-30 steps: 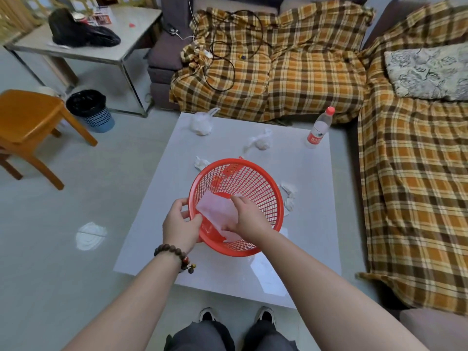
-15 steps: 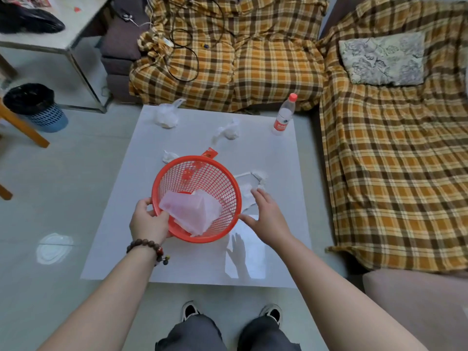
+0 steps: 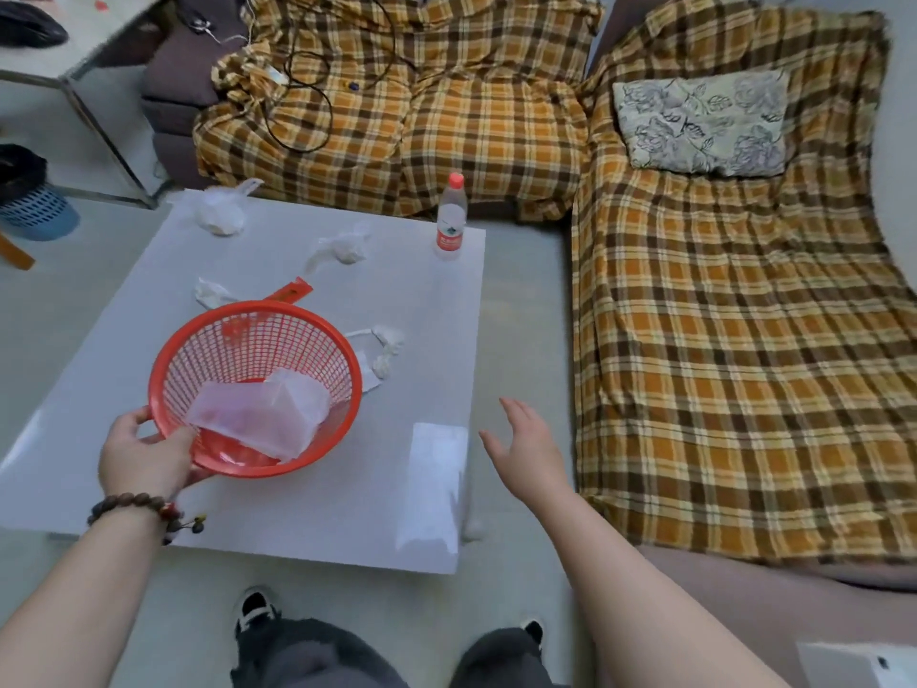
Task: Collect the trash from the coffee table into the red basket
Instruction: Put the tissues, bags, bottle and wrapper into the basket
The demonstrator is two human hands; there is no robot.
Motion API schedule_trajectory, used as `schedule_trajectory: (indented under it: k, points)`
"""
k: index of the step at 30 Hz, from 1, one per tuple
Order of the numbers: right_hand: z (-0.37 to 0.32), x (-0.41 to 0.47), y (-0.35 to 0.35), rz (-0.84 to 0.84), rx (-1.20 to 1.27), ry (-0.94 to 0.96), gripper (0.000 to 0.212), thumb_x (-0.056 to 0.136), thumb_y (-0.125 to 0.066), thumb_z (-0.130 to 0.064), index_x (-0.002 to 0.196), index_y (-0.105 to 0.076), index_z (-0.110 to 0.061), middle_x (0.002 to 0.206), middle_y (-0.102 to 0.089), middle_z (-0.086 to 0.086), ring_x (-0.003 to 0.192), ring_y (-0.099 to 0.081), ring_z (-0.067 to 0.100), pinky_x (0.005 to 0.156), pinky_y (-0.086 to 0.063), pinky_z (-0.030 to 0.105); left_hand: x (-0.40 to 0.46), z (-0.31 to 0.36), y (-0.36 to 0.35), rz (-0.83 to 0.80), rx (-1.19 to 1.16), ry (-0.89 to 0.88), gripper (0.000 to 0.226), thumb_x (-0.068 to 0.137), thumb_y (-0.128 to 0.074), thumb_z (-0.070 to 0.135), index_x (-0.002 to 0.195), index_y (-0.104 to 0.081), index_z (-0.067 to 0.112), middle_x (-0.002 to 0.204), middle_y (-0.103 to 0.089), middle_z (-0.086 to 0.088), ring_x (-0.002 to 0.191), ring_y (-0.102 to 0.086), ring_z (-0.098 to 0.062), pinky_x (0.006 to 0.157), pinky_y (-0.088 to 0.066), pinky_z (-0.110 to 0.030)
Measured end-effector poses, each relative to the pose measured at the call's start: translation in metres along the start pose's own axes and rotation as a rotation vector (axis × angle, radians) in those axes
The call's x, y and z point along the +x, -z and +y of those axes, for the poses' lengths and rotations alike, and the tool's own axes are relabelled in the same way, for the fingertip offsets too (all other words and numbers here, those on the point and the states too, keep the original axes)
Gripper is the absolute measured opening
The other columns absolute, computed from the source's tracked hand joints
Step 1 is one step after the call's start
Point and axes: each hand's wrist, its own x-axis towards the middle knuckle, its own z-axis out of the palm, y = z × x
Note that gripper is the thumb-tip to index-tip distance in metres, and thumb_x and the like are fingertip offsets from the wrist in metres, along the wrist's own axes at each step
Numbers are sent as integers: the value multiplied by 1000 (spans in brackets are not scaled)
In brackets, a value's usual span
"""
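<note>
Pulled back from the red basket (image 3: 255,384), the right hand (image 3: 526,446) is spread open and empty. One clear bag (image 3: 263,419) is inside (left hand (image 3: 144,454) grips the rim). Tissues (image 3: 384,350) remain on the desk (image 3: 317,489).

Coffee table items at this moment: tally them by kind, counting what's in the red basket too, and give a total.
Red basket: 1, held at its rim by the left hand
Plastic bags: 3 (in basket, far corner, middle)
Crumpled tissues: 2 (left of basket, right of basket)
Water bottle: 1
Orange wrapper: 1
Total: 8
</note>
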Motion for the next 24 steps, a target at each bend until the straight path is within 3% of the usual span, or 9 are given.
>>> schedule_trajectory:
  k: [5, 7, 9, 10, 12, 13, 15, 20, 24]
  points:
    - [64, 1, 66, -27, -26, 66, 59, 94, -52, -37, 145, -33, -13, 151, -36, 5, 141, -28, 20, 114, -22, 31, -67, -10, -39, 106, -77, 100, 53, 81, -60, 5, 129, -49, 26, 109, -66, -14, 62, -72, -29, 37, -56, -37]
    - [76, 10, 80, -41, -38, 85, 59, 94, -52, -36, 144, -34, -12, 151, -37, 6, 140, -29, 20, 114, -22, 30, -83, -14, -51, 126, -116, 140, 55, 81, -60, 8, 132, -47, 28, 108, -66, -17, 51, -71, -20, 55, -60, -54]
    - [82, 23, 87, -66, -42, 114, 58, 94, -52, -36, 144, -34, -12, 150, -37, 6, 140, -29, 20, 114, -22, 30, -95, -16, -60, 154, -151, 172, 57, 82, -59, 13, 135, -44, 29, 106, -68, -19, 53, -72, -18, 77, -55, -65]
    - [82, 31, 89, -81, -44, 131, 58, 94, -52, -36, 144, -34, -12, 150, -37, 5, 140, -29, 20, 114, -22, 31, -100, -15, -65, 171, -175, 184, 58, 82, -59, 13, 135, -44, 29, 108, -68, -20, 58, -74, -21, 76, -56, -62]
    - [81, 50, 90, -116, -55, 168, 58, 94, -52, -38, 144, -33, -14, 151, -36, 4, 140, -29, 19, 113, -24, 32, -109, -12, -74, 213, -213, 191, 55, 84, -58, 11, 135, -46, 27, 115, -68, -19, 71, -73, -29, 51, -60, -42]
    - [79, 59, 90, -138, -65, 186, 58, 94, -51, -38, 144, -33, -15, 151, -36, 3, 140, -28, 19, 113, -25, 32, -113, -12, -79, 232, -213, 198, 53, 86, -58, 11, 135, -46, 26, 117, -67, -19, 77, -73, -33, 37, -53, -32]
    - [73, 79, 89, -188, -90, 223, 59, 94, -50, -40, 145, -31, -18, 153, -33, 1, 141, -27, 19, 112, -26, 34, -115, -13, -88, 271, -213, 217, 50, 89, -56, 12, 136, -46, 26, 116, -67, -18, 85, -71, -37, 27, -40, -22]
    - [43, 142, 81, -294, -161, 343, 58, 94, -51, -40, 145, -32, -18, 153, -32, 1, 140, -27, 20, 112, -27, 34, -105, -9, -105, 401, -277, 237, 49, 89, -56, 9, 135, -49, 24, 108, -65, -11, 75, -70, -30, 27, -44, -24]
    - [10, 206, 69, -365, -227, 463, 59, 93, -54, -39, 144, -34, -18, 153, -33, 1, 140, -30, 21, 114, -28, 36, -69, -8, -114, 546, -315, 232, 44, 85, -60, 14, 127, -53, 25, 93, -64, 2, 60, -68, -17, 44, -59, -40]
